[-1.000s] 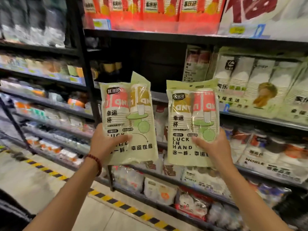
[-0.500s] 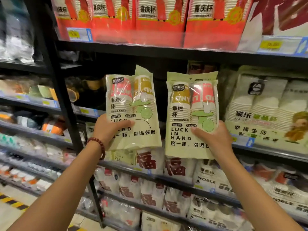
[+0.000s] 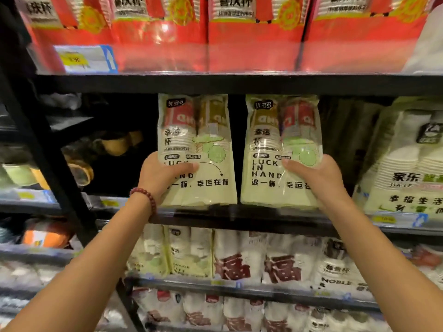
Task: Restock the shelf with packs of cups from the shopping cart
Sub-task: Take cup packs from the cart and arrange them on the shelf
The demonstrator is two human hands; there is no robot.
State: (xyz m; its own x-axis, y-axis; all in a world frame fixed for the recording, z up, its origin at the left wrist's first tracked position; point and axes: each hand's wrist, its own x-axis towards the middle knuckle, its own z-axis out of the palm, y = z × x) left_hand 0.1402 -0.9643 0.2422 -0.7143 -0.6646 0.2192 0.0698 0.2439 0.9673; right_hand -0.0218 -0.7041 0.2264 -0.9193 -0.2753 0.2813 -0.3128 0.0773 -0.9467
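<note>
Pack [image 3: 211, 188] gripped upright in each hand [image 3: 163, 174].

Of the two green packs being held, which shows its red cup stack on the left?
The pack in the left hand; the other pack has red on the right.

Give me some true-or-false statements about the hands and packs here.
1. The left hand holds the left pack; the right hand holds the right pack. True.
2. Both packs lie flat. False: they are upright, bottoms at the front of the shelf.
3. A bead bracelet is on the left wrist. True.
4. Blue packs fill the level above. False: red packs stand there.
</note>
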